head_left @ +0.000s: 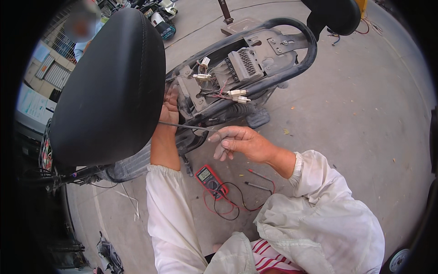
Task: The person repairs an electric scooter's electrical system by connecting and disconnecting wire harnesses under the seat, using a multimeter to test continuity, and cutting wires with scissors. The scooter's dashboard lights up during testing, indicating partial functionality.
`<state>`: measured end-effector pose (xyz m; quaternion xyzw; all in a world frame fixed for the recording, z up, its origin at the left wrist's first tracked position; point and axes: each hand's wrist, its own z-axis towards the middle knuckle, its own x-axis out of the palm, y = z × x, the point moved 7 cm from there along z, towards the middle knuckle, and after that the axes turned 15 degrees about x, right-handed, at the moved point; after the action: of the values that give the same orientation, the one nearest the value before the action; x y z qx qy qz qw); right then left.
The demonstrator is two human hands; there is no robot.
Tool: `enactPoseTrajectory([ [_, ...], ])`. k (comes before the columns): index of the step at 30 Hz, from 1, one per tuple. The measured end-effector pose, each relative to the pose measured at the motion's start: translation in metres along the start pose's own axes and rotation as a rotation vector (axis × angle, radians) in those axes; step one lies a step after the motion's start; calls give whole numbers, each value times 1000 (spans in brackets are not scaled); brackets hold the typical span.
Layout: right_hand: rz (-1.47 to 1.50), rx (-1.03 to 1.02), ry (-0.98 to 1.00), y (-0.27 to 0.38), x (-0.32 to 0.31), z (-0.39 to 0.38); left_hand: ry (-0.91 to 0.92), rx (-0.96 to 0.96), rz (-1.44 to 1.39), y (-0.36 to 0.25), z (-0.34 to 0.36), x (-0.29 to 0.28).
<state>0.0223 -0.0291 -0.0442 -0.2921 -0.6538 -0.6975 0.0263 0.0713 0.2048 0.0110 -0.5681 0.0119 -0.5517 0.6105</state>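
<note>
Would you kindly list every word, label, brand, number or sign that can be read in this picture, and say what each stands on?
Red-edged multimeter, on its screen: digits show, but I do not copy them out.
Multimeter dial: markings too small to read.
White sheet at the far left: any print is too faint to read.
Dark cable at the right hand: no lettering can be made out.

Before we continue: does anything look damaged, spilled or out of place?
White connectors sit over the frame rail, looking untidy with wiring exposed; whether they're unplugged is unclear. The digital multimeter shows a reading, though its probes lie on the ground. No spill visible.
</note>
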Motion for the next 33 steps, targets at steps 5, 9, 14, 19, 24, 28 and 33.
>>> enactPoseTrajectory([
  [5,118,25,82,-4,0,-1,28,-29,-35,4,0,0],
  [9,191,47,72,-4,-5,-1,-28,-46,32,4,-1,-1],
  [14,235,62,5,-7,-12,-1,28,-25,19,-1,-4,6],
  [19,178,78,33,-8,-14,-2,125,10,-42,-2,-7,6],
  [24,116,100,-6,-4,-11,-4,235,12,-105,2,-6,4],
  [28,126,121,-5,-7,-10,-1,359,35,-92,0,-5,4],
  [33,111,130,-27,-15,-17,1,467,22,29,-3,-13,9],
])
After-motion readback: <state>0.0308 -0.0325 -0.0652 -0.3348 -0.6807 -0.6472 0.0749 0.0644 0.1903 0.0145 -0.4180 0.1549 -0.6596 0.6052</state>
